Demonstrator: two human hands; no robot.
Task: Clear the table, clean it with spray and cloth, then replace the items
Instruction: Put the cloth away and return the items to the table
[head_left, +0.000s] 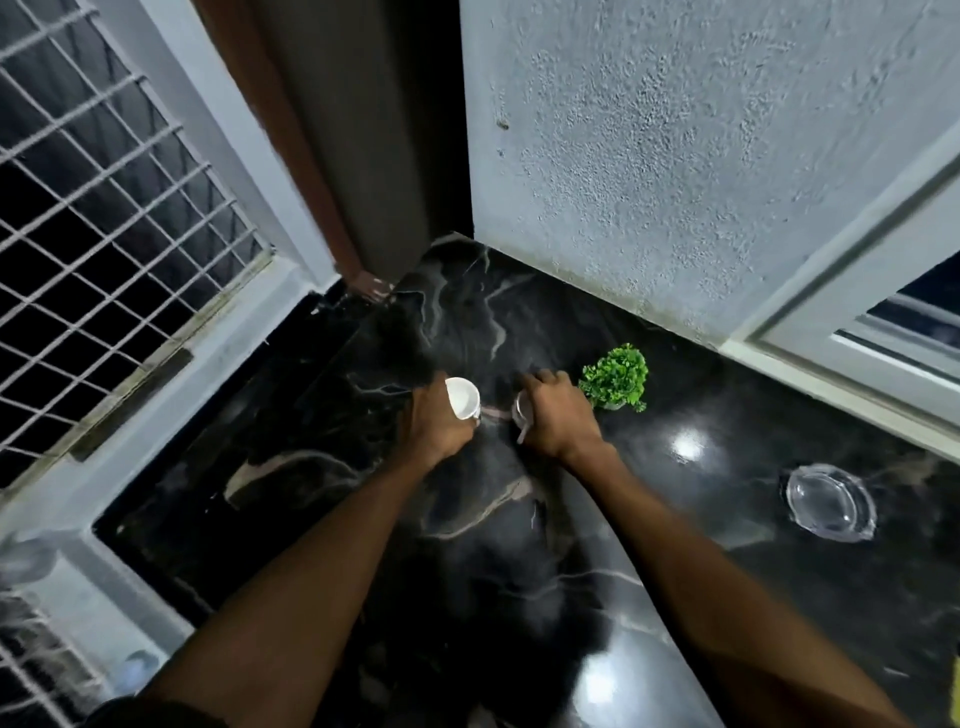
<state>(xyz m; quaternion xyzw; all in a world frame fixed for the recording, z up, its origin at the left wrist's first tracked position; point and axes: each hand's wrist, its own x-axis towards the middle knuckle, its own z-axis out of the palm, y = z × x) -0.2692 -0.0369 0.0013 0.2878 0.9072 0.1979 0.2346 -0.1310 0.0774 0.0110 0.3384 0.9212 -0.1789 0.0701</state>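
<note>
The table (519, 519) is a slab of polished black stone with pale, wispy veins, glossy enough to mirror two lamp glares. Over its far middle the left hand (434, 428) curls around a smooth white cup (462, 397), tipped so its round mouth faces the camera. Just beside it, the right hand (558, 418) closes over a second cup (521, 410), mostly hidden under the knuckles; only a pale rim and a thin handle-like sliver show, and I cannot tell whether it rests on the stone. Just right of that hand stands a small plant (615, 376), a bushy dome of bright green leaves. Well apart, near the right edge, lies a clear glass dish (831, 501), round with a scalloped rim. Behind rises a rough, stippled grey wall (675, 156); at left, a window with a white metal grille (104, 234).
</note>
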